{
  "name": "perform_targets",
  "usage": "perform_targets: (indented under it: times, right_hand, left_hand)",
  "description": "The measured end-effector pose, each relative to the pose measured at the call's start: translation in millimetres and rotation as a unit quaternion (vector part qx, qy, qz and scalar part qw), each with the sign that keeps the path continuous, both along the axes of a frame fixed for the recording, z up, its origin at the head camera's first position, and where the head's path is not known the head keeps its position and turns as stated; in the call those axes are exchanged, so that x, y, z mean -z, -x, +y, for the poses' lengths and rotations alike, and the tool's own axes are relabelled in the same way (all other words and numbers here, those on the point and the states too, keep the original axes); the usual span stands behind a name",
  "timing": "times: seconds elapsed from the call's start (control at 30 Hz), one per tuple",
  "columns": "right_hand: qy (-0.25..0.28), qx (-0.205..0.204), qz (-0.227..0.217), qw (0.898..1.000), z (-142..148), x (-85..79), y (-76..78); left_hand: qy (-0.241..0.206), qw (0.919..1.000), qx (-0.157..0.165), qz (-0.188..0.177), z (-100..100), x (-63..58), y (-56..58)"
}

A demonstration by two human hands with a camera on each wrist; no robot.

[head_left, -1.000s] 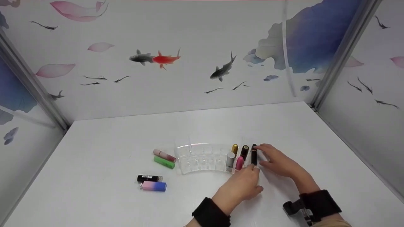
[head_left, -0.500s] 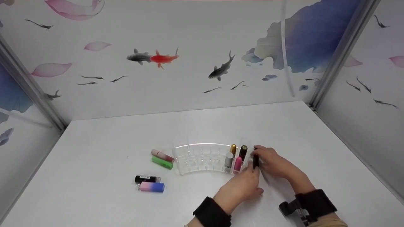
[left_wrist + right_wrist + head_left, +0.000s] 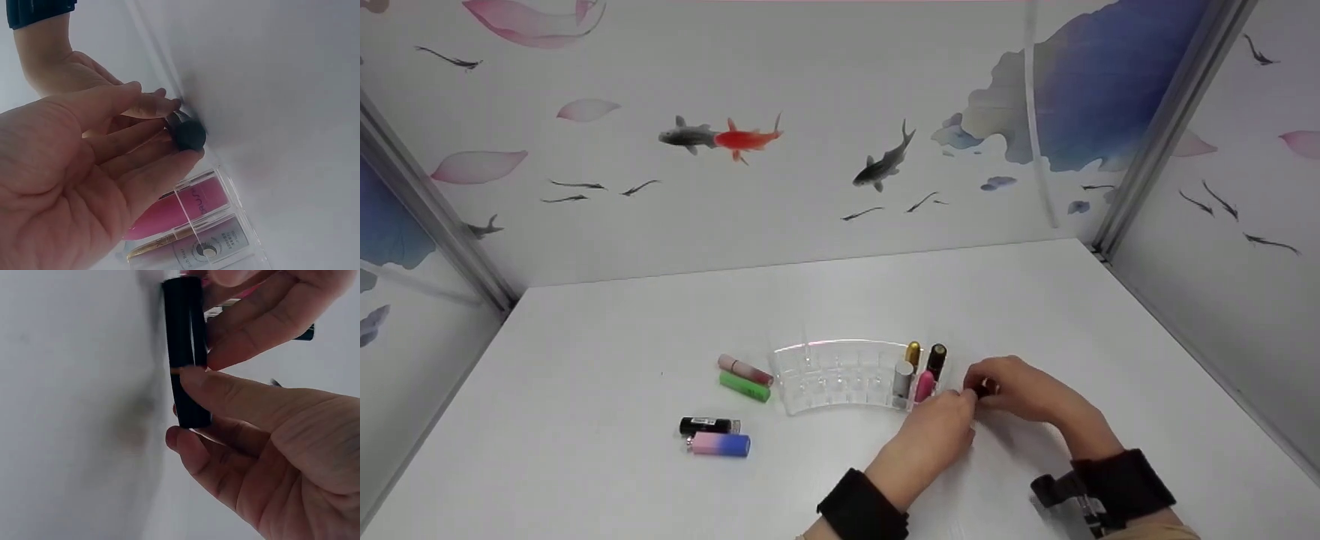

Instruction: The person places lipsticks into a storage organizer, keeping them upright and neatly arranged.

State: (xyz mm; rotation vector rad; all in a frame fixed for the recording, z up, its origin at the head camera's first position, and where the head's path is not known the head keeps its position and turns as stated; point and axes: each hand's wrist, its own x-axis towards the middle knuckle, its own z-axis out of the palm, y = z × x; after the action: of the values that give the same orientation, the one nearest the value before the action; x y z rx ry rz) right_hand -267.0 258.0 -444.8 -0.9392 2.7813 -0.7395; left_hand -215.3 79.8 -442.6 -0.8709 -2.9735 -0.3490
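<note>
In our right hand (image 3: 1020, 388) we pinch the black lipstick tube (image 3: 181, 332), our left hand (image 3: 930, 435) touching it, probably for regripping, so next we need steadiness.

Rack layout on worktop (image 3: 607, 360), back panel (image 3: 780, 225) behind it: lipstick rack (image 3: 826, 361) mid-worktop, loaded only at its right end. Rear row there: rear-left lipstick (image 3: 913, 353), rear-right lipstick (image 3: 937, 358). Front row: front-left lipstick (image 3: 903, 379), front-right lipstick (image 3: 925, 386). Just off rack's left end, lying side by side: upper tube (image 3: 746, 370) behind, lower tube (image 3: 745, 387) in front. Farther left and nearer the wearer, also lying side by side: back tube (image 3: 709, 426), front tube (image 3: 721, 444). Held lipstick (image 3: 183, 332) sits right of rack, between left grip (image 3: 926, 439) and right grip (image 3: 1020, 386). Left grip is before rack's right end; right grip is right of rack.
</note>
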Motion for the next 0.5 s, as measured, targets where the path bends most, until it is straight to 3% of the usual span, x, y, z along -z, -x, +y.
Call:
perform_targets:
  times: [0.2, 0.5]
  right_hand:
    - [0.035, 0.005, -0.041, 0.999, 2, -20.8, -7.1]
    - [0.126, 0.022, -0.065, 0.990, -7, -34.0, -14.4]
  left_hand:
    - [-0.008, 0.9973, -0.012, 0.072, -3, -10.7, -2.8]
    - [-0.078, 0.9924, -0.019, 0.092, -21, -29.8, -5.1]
